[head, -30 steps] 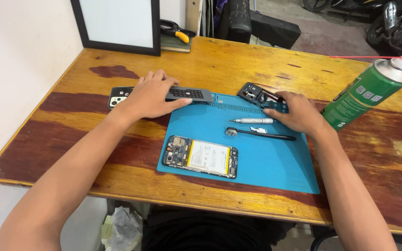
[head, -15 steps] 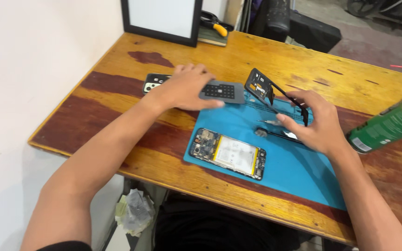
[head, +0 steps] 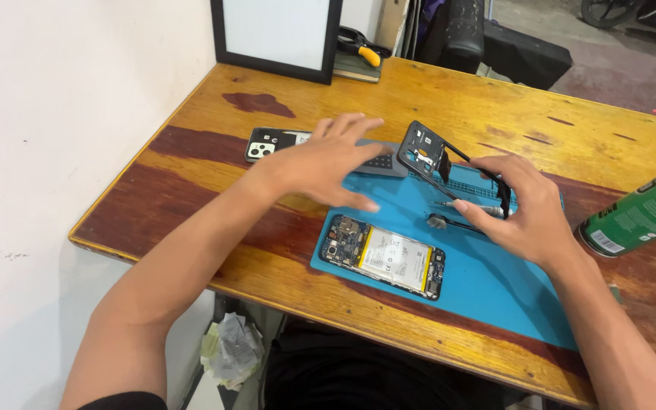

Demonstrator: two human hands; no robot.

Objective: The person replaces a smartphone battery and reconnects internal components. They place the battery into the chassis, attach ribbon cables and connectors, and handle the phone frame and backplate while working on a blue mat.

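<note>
My right hand [head: 521, 209] holds a black phone frame [head: 449, 165] tilted up above the blue work mat [head: 495, 281]. My left hand [head: 328, 163] hovers with fingers spread over the mat's left end, above a grey parts strip [head: 383, 161], and holds nothing. An opened phone [head: 385, 256] with its battery and circuit board showing lies flat on the mat in front of both hands. A silver screwdriver [head: 465, 206] and a black tool [head: 449, 223] lie on the mat under the right hand.
A black phone back cover [head: 271, 143] lies on the wooden table [head: 191, 190] left of the mat. A green spray can [head: 639, 216] lies at the right. A black-framed white board [head: 275, 34] and yellow-handled pliers [head: 364, 52] sit at the far edge.
My right hand lifted the phone frame off the mat and tilted it up. The left hand rose off the grey strip. The camera moved closer and to the left.
</note>
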